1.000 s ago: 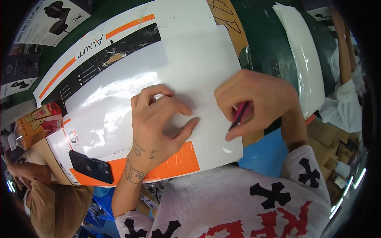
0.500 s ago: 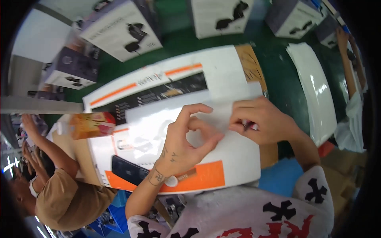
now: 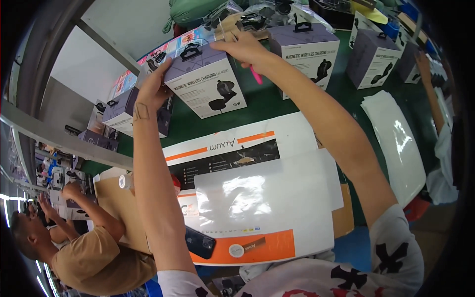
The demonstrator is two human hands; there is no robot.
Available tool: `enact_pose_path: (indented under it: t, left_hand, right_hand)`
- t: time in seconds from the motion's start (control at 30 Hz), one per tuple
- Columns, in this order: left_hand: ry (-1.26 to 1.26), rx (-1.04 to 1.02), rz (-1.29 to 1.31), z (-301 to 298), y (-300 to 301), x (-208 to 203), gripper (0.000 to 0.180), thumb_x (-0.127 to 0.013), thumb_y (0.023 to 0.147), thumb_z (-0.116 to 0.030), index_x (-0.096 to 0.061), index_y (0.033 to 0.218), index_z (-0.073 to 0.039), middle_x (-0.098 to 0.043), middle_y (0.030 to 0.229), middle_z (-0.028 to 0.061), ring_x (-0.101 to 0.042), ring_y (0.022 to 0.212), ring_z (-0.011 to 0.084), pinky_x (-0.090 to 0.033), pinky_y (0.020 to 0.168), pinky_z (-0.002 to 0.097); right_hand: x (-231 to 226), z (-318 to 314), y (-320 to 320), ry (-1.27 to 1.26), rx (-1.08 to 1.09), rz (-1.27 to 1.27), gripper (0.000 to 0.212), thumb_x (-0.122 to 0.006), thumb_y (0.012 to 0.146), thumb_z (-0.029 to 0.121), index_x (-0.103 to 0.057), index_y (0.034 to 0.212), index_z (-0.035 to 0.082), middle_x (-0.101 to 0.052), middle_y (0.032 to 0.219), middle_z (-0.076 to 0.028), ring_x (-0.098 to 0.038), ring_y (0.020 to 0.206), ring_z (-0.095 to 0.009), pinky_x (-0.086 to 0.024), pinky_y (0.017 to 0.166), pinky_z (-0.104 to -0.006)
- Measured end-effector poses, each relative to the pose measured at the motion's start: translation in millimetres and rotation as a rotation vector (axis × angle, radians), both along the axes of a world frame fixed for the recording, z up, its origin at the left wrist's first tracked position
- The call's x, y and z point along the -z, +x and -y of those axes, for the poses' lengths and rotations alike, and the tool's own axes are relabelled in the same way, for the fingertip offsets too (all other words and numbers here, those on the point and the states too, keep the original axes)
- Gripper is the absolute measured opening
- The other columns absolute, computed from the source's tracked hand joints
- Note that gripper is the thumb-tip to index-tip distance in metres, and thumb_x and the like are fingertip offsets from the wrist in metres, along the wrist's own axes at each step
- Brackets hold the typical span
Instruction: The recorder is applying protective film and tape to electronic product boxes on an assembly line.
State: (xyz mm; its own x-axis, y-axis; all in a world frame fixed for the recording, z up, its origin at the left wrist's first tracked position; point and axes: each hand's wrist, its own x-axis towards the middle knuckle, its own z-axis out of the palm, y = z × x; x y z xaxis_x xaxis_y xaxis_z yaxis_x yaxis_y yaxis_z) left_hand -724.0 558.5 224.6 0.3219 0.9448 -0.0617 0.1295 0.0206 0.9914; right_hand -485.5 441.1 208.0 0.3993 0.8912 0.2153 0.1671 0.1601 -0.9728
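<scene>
A purple and white product box [image 3: 210,86], with a car phone mount pictured on its front, stands on the far side of the table. My left hand [image 3: 154,85] grips its left edge, thumb at the top corner and the other fingers partly hidden behind. Over the box's top right corner reaches my right hand [image 3: 247,48], closed around a slim tool with a pink handle [image 3: 256,75]. A thin pale tip of that tool sticks up beyond the fingers; its exact kind I cannot make out. The box's top carries a black hanging tab [image 3: 191,51].
Similar boxes stand right [image 3: 309,62] and left [image 3: 118,111]. Nearer lie a printed white cardboard sheet [image 3: 311,237], a glossy sheet [image 3: 237,188] and a dark phone [image 3: 200,242]. White plastic sleeves [image 3: 396,143] lie right. A co-worker [image 3: 94,247] sits left; another person's arm [image 3: 426,86] shows far right.
Both hands have moved from above the cardboard sheet to the far box. My left hand, empty before, now holds the box's side. The view has shifted toward the back of the table.
</scene>
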Motion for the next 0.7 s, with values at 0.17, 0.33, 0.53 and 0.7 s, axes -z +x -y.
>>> enact_pose_path:
  t: [0.17,0.33,0.53,0.7]
  left_hand:
    - [-0.369,0.096,0.432,15.0,19.0,37.2,0.046,-0.075,0.093,-0.05,-0.074,0.107,-0.006,-0.074,0.105,0.0111,-0.065,0.1,0.0194,-0.046,0.089,0.0356]
    - [-0.178,0.165,0.148,78.1,12.3,50.2,0.036,-0.075,0.094,-0.043,-0.071,0.096,-0.007,-0.07,0.097,0.0073,-0.061,0.091,0.0183,-0.047,0.085,0.0343]
    - [0.132,0.393,-0.425,168.4,-27.5,106.9,0.028,-0.078,0.093,-0.028,-0.065,0.082,-0.007,-0.062,0.085,0.003,-0.054,0.081,0.0181,-0.046,0.079,0.0327]
    - [0.589,0.771,-0.529,233.2,-46.5,138.2,0.017,-0.078,0.089,-0.015,-0.064,0.086,-0.006,-0.06,0.088,0.0042,-0.053,0.082,0.021,-0.046,0.079,0.0344]
  right_hand:
    - [51.3,-9.6,28.1,-0.249,-0.298,-0.553,0.046,-0.086,0.082,0.05,-0.057,0.074,0.014,-0.043,0.062,0.003,-0.022,0.046,-0.005,-0.014,0.042,-0.0234]
    - [89.0,46.0,21.8,-0.328,-0.182,-0.342,0.045,-0.075,0.092,0.052,-0.057,0.083,0.011,-0.05,0.066,0.001,-0.028,0.046,-0.005,-0.018,0.041,-0.0228]
    - [65.7,195.4,13.4,-0.286,-0.197,0.09,0.027,-0.044,0.105,0.027,-0.059,0.103,0.004,-0.066,0.08,-0.009,-0.038,0.05,-0.007,-0.032,0.051,-0.0229]
    - [107.3,256.7,-7.6,-0.229,-0.348,0.127,0.011,-0.051,0.101,0.008,-0.062,0.101,0.005,-0.066,0.079,-0.008,-0.045,0.057,-0.011,-0.036,0.057,-0.0236]
